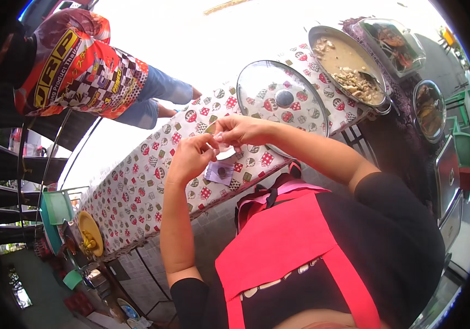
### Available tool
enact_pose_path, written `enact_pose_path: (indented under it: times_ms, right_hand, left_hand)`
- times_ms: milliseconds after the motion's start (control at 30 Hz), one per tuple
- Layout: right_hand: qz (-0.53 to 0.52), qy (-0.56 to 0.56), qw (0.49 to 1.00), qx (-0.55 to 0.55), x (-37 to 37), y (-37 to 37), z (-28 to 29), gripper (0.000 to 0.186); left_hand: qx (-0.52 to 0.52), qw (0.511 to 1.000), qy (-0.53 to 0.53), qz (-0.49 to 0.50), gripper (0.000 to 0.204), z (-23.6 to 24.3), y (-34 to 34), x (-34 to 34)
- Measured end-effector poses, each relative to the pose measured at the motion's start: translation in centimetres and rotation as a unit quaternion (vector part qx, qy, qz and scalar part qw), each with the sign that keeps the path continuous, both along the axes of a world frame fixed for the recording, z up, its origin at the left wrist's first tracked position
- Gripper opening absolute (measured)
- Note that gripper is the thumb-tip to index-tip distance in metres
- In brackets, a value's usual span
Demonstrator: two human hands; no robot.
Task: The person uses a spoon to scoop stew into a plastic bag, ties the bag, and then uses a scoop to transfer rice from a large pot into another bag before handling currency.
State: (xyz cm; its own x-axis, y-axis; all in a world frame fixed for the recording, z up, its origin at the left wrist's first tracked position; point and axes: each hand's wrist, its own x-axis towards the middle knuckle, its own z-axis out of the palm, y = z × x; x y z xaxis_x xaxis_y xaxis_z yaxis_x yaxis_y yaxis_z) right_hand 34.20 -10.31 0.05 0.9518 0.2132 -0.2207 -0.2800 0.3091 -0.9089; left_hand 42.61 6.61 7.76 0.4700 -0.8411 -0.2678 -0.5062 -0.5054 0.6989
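My left hand and my right hand meet above the patterned tablecloth, fingers pinched around something small and pale that I cannot make out clearly. Just below them lies a small purple rectangle, like paper, with a dark round spot on it. Right behind my hands rests a large oval glass lid with a steel knob, lying on the table.
A person in a red patterned shirt stands beyond the table, at left. At right are a steel pan of creamy food, a food container and a covered dish. A yellow plate sits at the table's left end.
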Motion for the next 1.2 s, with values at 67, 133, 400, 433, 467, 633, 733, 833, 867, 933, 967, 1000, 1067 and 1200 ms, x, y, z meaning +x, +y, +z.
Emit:
enact_pose_path:
  times_ms: [67,133,400,433,467,633,733,833,867,933,967,1000,1067,1200]
  right_hand:
    - [-0.077,0.023,0.989,-0.127,-1.1,3.3,-0.8,0.017]
    - [-0.165,-0.016,0.961,-0.223,-0.9,6.3,-2.8,0.017]
    - [-0.169,0.091,0.98,-0.044,1.1,2.0,-1.0,0.013]
    - [-0.173,0.101,0.979,-0.03,1.5,1.9,-0.7,0.013]
    - [-0.177,0.112,0.978,-0.016,1.8,2.0,-0.7,0.012]
    - [-0.161,-0.007,0.984,-0.075,1.5,2.6,1.3,0.047]
    - [-0.113,-0.047,0.978,-0.168,1.4,3.0,-0.2,0.046]
    - [-0.232,-0.127,0.897,-0.353,1.7,4.4,-1.9,0.024]
    - [-0.272,-0.135,0.869,-0.391,1.9,5.2,-2.2,0.019]
    - [-0.29,-0.127,0.869,-0.38,2.0,6.1,-2.1,0.02]
    - [-0.293,-0.141,0.861,-0.391,2.2,6.1,-2.7,0.024]
    - [-0.281,-0.138,0.857,-0.41,2.1,5.7,-3.4,0.026]
    - [-0.287,-0.14,0.85,-0.419,1.8,5.7,-4.0,0.027]
    - [-0.285,-0.144,0.845,-0.43,1.1,5.1,-4.7,0.032]
  left_hand:
    - [-0.153,0.939,0.265,0.157,0.006,-4.8,1.7,1.5]
    - [-0.253,0.828,0.386,0.319,0.009,-9.6,3.0,1.8]
    - [-0.154,0.965,0.125,0.169,0.024,-7.4,0.5,0.7]
    - [-0.118,0.982,0.048,0.138,0.025,-6.4,0.0,0.6]
    - [-0.118,0.983,0.011,0.14,0.025,-5.9,-0.2,0.7]
    - [-0.159,0.974,-0.054,0.15,0.024,-4.1,-0.7,0.5]
    - [-0.152,0.972,-0.134,0.118,0.023,-4.5,-0.7,0.4]
    - [-0.189,0.943,-0.271,0.032,0.023,-3.9,-1.2,-0.3]
    - [-0.216,0.924,-0.316,0.0,0.023,-3.7,-0.9,-0.4]
    - [-0.202,0.926,-0.319,-0.005,0.023,-4.0,-0.2,-0.4]
    - [-0.207,0.925,-0.319,-0.009,0.023,-4.0,-0.2,-0.5]
    - [-0.211,0.923,-0.32,-0.011,0.023,-3.9,-0.2,-0.7]
    - [-0.212,0.922,-0.323,-0.013,0.022,-4.2,-0.1,-0.7]
    - [-0.223,0.916,-0.334,-0.007,0.02,-4.3,-0.8,-0.8]
